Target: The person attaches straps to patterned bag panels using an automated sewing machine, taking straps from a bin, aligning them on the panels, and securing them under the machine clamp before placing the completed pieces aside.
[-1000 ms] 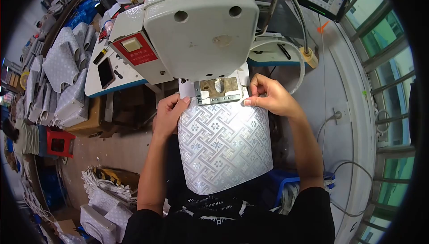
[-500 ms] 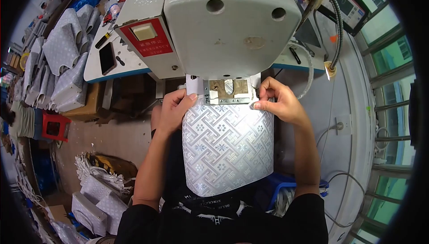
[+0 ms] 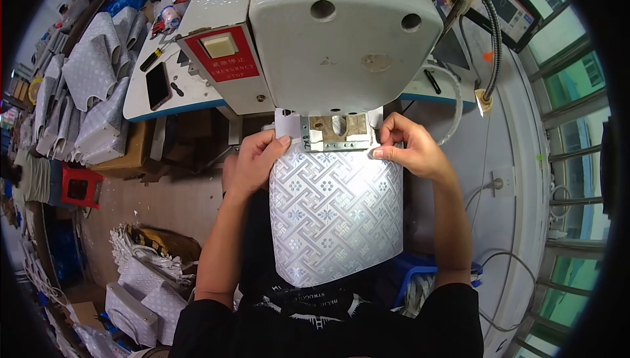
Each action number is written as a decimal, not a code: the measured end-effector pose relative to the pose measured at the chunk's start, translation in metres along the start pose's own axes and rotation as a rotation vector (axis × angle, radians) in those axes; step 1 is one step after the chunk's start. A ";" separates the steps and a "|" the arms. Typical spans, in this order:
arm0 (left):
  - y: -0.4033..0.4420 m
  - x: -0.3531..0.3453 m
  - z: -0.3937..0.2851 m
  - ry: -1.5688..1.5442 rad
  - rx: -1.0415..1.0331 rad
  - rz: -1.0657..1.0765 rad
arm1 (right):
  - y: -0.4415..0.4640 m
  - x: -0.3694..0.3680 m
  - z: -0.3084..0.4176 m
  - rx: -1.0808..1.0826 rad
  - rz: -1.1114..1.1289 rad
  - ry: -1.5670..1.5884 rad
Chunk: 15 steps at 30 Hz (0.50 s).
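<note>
Apparently light, pliable and rather slick: patterned sheet (image 3: 335, 217), top edge at the metal clamp plate (image 3: 338, 143). Left hand (image 3: 256, 161) and right hand (image 3: 413, 151) pinch its upper corners; best grip there, keeping it flat, since creasing seems likely.

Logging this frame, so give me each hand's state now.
Left hand: closed, pinching the patterned sheet near its top edge.
Right hand: closed, pinching the sheet's opposite top corner.

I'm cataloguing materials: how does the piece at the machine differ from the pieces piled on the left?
The held piece is spread out, whereas the piled pieces are folded or curled. The left hand and right hand grip the held piece's upper end; neither touches the piled pieces. Both are pale, silvery and patterned.
</note>
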<state>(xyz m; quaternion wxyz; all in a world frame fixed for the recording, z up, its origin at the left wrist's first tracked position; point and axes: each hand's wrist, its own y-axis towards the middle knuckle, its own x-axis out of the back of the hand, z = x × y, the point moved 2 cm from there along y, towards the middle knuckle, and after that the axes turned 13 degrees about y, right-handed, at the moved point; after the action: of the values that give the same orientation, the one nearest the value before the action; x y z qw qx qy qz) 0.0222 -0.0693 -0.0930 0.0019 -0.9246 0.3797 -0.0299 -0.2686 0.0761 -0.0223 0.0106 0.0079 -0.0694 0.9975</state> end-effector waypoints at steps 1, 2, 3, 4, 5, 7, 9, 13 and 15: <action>0.001 0.000 0.000 -0.004 -0.004 -0.002 | 0.000 0.000 0.000 0.001 -0.002 0.003; 0.001 -0.001 -0.001 -0.013 0.000 -0.010 | 0.000 0.001 0.000 0.000 -0.005 0.007; 0.001 -0.003 -0.003 -0.022 0.006 -0.017 | -0.001 0.001 0.000 -0.003 -0.006 0.002; 0.000 -0.004 -0.003 -0.030 0.014 -0.026 | -0.001 0.002 0.000 -0.013 -0.006 -0.005; -0.001 -0.003 0.000 -0.034 0.015 -0.028 | -0.001 0.002 0.000 -0.023 -0.004 -0.011; 0.000 0.004 0.007 0.065 -0.007 -0.039 | 0.002 0.001 -0.001 -0.028 0.002 -0.019; -0.002 0.004 -0.001 0.118 -0.029 -0.048 | 0.008 0.004 0.002 0.269 -0.135 -0.147; -0.023 -0.016 -0.058 0.662 -0.365 -0.531 | 0.026 -0.029 0.040 0.340 -0.413 -0.339; -0.031 -0.027 -0.074 0.901 -0.445 -0.364 | 0.040 -0.031 0.043 0.305 -0.520 -0.401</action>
<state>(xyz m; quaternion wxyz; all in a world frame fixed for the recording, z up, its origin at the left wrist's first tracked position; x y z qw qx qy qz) 0.0206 -0.0275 -0.0194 -0.3627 -0.8492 0.1733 -0.3423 -0.2375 0.0297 0.0143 0.2487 0.2223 0.0839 0.9390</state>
